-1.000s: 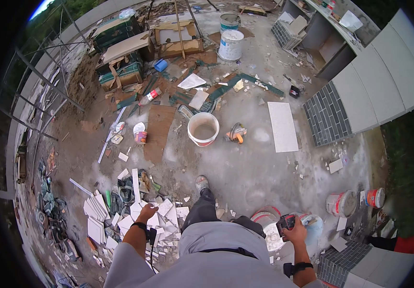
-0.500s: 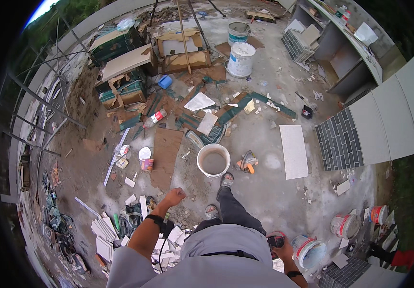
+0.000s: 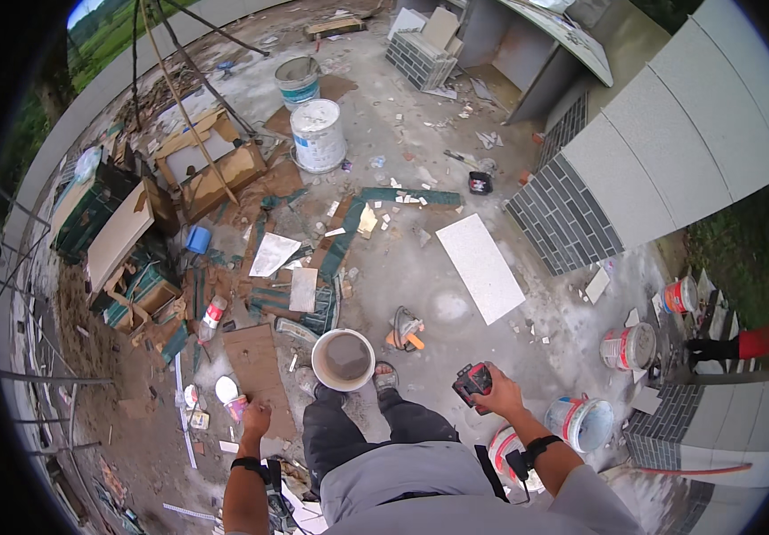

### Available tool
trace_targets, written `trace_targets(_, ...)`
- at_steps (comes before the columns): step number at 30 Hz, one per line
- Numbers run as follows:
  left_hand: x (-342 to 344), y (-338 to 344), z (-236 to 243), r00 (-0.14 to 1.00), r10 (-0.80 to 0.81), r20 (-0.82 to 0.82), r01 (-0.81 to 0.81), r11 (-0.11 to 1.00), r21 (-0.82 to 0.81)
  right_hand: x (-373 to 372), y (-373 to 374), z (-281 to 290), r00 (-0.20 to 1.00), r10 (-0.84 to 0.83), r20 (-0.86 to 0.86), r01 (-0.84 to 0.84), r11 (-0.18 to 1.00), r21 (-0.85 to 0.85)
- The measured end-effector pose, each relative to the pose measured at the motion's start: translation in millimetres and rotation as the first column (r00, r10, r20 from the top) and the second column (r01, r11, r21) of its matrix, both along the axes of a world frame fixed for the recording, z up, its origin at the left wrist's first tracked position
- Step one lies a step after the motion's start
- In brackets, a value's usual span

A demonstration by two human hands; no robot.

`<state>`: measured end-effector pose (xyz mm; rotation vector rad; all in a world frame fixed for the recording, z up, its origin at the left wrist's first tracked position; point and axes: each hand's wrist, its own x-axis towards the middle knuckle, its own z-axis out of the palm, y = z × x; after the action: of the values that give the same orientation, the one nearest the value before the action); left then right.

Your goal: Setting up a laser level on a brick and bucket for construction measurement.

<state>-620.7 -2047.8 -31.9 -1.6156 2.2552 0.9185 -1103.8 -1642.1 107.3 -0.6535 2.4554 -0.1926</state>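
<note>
At lower right my right hand (image 3: 497,394) grips a compact red-and-black device (image 3: 472,385), which looks like a tool or battery pack. My left hand (image 3: 256,415) is at lower left with its fingers curled; what it holds, if anything, I cannot make out. A white bucket (image 3: 342,341) with a muddy grey inside stands at my feet, between my hands. Beyond it lies an orange-handled tool with a coiled cord (image 3: 407,332). Close to my left hand are a pink printed tub (image 3: 234,408) and a brown board (image 3: 256,361).
Paint buckets (image 3: 579,426) stand right, near a co-worker in red (image 3: 759,348). A tiled counter (image 3: 625,178) curves along the right; a pale tile (image 3: 480,269) lies before it. Stacked boxes (image 3: 126,250), leaning poles (image 3: 175,89) and metal bars (image 3: 45,379) are left, among scattered debris.
I have stepped forward to the white bucket and my view has turned rightward. My right hand has come forward and up with the device; my left hand has moved from the tile pile.
</note>
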Motion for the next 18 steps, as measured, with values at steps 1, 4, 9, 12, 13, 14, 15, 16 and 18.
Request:
trace_targets(1, -17.8, -12.7, -15.9, 1.0, -0.01, 0.016, 0.01, 0.999, -0.032, -0.1, -5.7, 5.2, 1.0, -0.004, 0.025, 0.004, 1.0, 0.021)
trace_targets(4, -63.1, -46.1, -85.1, 0.998, -0.053, 0.019, 0.05, 0.989, 0.139, 8.7, -15.9, 12.8, 0.998, -0.032, 0.056, 0.027, 0.995, 0.094)
trace_targets(9, -107.5, -69.8, -218.6, 0.989, -0.12, -0.083, 0.14, 0.939, 0.314, 58.1, -0.3, 7.9, 0.983, -0.126, 0.133, 0.078, 0.943, 0.323)
trace_targets(12, -105.5, -85.2, -291.4, 0.926, -0.315, -0.208, 0.367, 0.882, 0.295, 98.9, 16.6, -3.2, 0.941, -0.239, 0.24, 0.097, 0.87, 0.483)
trace_targets(13, -113.1, -85.7, -316.3, 0.922, -0.322, -0.215, 0.377, 0.872, 0.313, 115.6, 24.7, -9.5, 0.934, -0.25, 0.256, 0.085, 0.85, 0.519)
trace_targets(14, -119.4, -84.2, -334.7, 0.92, -0.32, -0.225, 0.37, 0.898, 0.238, 130.2, 21.3, -10.5, 0.93, -0.262, 0.257, 0.082, 0.832, 0.549)
trace_targets(15, -124.7, -84.9, -351.6, 0.919, -0.316, -0.234, 0.356, 0.921, 0.158, 142.1, 16.2, -12.1, 0.927, -0.27, 0.26, 0.076, 0.814, 0.575)
trace_targets(16, -133.0, -92.4, -366.6, 0.974, -0.177, -0.139, 0.22, 0.883, 0.414, 155.1, 24.0, -16.4, 0.876, -0.345, 0.336, 0.112, 0.824, 0.555)
trace_targets(18, -140.5, -98.6, -392.9, 0.981, -0.121, -0.152, 0.177, 0.879, 0.442, 177.7, 15.0, -27.4, 0.853, -0.387, 0.35, 0.127, 0.804, 0.581)
